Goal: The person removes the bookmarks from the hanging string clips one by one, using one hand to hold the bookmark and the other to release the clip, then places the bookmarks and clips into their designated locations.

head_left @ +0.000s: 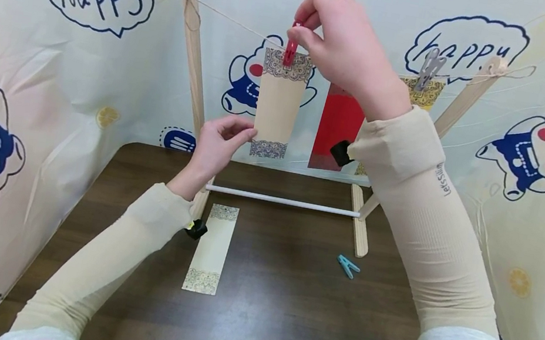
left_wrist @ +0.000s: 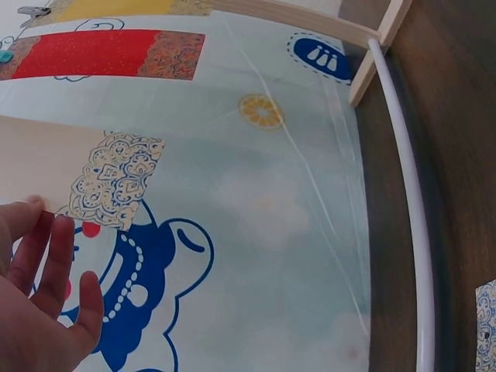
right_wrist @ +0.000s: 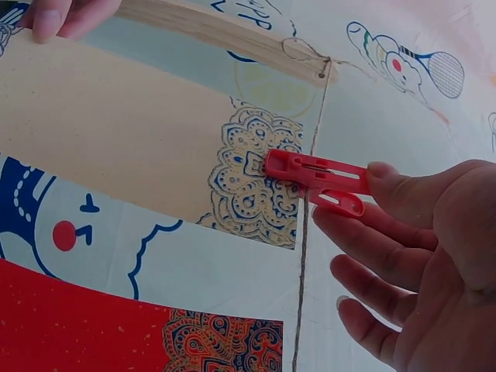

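Observation:
A beige bookmark [head_left: 278, 108] with patterned ends hangs lengthwise below the string [right_wrist: 304, 271]. My left hand [head_left: 219, 144] pinches its left edge near the lower end between thumb and fingertips. Up at the string, my right hand [head_left: 343, 44] pinches the handles of a red clothespin [right_wrist: 318, 178] with thumb and index finger. The clothespin's front end sits over the patterned top of the bookmark, right at the string. Beside it hangs a red bookmark [head_left: 335, 129], its top hidden behind my right hand in the head view.
A yellow bookmark [head_left: 426, 95] hangs at the right under a grey clothespin [head_left: 431, 69]. Wooden posts [head_left: 194, 50] carry the string, with a white rod [head_left: 283, 201] low between them. On the dark table [head_left: 280, 326] lie a cream bookmark [head_left: 214, 247] and a blue clothespin [head_left: 348, 266].

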Demonstrator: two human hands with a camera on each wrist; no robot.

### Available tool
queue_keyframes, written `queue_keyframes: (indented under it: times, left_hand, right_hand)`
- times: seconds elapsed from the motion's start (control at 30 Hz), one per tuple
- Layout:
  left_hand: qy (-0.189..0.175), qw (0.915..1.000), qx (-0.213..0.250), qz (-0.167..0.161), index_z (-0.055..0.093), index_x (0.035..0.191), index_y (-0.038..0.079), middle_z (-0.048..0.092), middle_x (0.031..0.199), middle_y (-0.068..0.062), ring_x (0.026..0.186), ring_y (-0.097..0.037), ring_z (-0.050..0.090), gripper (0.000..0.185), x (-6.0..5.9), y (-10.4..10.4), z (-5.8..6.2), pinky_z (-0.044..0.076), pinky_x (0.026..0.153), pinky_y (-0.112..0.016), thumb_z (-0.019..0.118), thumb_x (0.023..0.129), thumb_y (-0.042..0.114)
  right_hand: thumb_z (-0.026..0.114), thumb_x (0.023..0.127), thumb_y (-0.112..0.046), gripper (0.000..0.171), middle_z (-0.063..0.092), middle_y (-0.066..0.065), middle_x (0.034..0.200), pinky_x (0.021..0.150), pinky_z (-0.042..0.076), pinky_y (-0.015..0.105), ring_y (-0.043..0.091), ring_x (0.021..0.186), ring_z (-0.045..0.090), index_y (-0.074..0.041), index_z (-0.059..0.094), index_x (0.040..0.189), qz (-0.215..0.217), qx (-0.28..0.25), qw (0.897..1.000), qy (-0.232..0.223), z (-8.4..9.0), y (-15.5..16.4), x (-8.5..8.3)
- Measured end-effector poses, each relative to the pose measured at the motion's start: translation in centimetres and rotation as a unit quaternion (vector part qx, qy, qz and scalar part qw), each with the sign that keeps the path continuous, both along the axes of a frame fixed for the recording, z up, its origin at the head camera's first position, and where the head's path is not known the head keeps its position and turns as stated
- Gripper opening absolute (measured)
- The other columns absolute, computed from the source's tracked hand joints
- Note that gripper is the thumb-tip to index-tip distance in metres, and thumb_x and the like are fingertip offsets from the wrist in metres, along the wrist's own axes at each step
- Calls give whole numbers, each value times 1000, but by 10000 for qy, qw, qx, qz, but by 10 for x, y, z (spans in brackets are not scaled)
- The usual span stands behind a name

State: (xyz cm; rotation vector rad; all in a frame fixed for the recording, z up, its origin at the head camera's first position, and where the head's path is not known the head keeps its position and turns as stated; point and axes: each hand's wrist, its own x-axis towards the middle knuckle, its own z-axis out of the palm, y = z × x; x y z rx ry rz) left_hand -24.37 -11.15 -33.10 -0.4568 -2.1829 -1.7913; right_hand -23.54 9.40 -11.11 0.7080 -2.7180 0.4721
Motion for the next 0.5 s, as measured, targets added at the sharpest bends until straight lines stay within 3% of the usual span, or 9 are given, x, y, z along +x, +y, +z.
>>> queue_keyframes:
  times: [0.23, 0.5]
  left_hand:
    - [9, 10000, -55, -6, 76, 114, 2, 73, 102, -16, 95, -33, 66, 23, -1, -1, 3, 52, 81, -24, 72, 100, 20]
    - [-97, 9999, -57, 3, 76, 116, 3, 73, 105, -16, 93, -24, 67, 24, 1, -2, 2, 52, 83, -24, 72, 100, 21]
  right_hand:
    - [55, 108, -28, 35, 65, 6, 130, 96, 49, 23, 16, 127, 44, -8, 58, 136, 25, -151, 9998, 139, -1, 2, 0]
    - [55, 108, -26, 30, 63, 9, 126, 97, 46, 22, 17, 126, 42, -7, 61, 130, 30, -277, 9986, 438, -6, 1, 2]
